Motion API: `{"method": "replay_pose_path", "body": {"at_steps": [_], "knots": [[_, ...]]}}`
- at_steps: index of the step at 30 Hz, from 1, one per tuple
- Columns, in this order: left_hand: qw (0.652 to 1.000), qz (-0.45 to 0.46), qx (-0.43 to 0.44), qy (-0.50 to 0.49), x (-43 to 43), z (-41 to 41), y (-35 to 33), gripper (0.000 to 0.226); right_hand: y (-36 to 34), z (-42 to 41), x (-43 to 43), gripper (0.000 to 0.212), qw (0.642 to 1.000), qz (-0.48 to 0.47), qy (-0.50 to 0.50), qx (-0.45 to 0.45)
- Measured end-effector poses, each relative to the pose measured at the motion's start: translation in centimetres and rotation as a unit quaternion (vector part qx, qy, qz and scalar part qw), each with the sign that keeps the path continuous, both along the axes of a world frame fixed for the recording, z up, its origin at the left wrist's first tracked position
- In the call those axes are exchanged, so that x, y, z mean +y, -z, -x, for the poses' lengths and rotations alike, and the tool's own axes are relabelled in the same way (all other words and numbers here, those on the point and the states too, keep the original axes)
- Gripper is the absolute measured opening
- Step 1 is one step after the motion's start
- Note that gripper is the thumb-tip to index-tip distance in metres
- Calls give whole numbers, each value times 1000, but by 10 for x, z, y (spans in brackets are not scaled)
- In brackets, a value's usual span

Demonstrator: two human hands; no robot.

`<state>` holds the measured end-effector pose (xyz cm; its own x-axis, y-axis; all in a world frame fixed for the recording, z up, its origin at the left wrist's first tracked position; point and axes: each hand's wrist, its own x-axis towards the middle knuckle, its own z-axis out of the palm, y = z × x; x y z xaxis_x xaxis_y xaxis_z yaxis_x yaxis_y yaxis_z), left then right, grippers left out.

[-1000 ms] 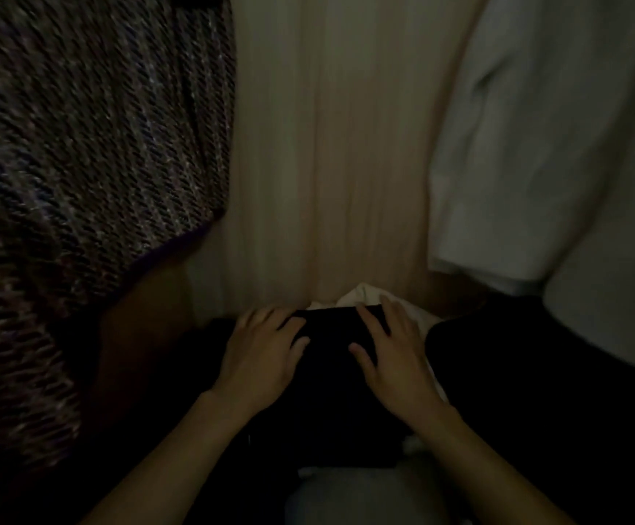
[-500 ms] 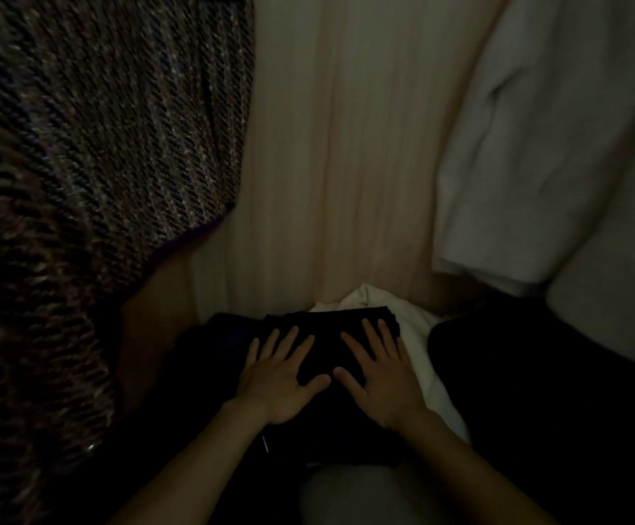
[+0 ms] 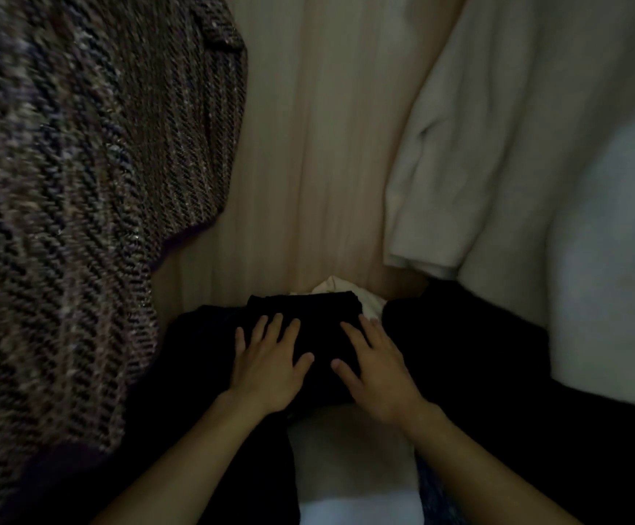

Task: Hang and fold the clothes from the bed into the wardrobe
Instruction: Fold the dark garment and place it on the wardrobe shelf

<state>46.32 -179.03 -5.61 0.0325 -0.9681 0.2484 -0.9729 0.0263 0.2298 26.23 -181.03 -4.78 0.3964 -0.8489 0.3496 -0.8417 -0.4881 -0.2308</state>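
Both hands, left hand and right hand, lie flat with fingers straight, pressing the folded black garment to settle it on the stack.

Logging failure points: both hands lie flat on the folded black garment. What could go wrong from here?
The black garment lies over a white garment; the left hand and right hand pulling away could drag it crooked. The tweed jacket hangs close on the left and might get knocked.

A home wardrobe's dim interior: a tweed garment hangs at 10 o'clock, a white garment at 2 o'clock, against the pale wooden back panel.
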Motion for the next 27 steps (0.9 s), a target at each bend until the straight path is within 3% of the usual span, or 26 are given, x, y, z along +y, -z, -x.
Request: {"method": "replay_pose_path", "body": {"at_steps": [13, 27], "knots": [[998, 66, 4, 9, 132, 40, -57, 65, -38, 50, 112, 65, 994, 69, -58, -67], [998, 49, 12, -32, 280, 144, -45, 63, -18, 149, 242, 58, 977, 51, -91, -184]]}}
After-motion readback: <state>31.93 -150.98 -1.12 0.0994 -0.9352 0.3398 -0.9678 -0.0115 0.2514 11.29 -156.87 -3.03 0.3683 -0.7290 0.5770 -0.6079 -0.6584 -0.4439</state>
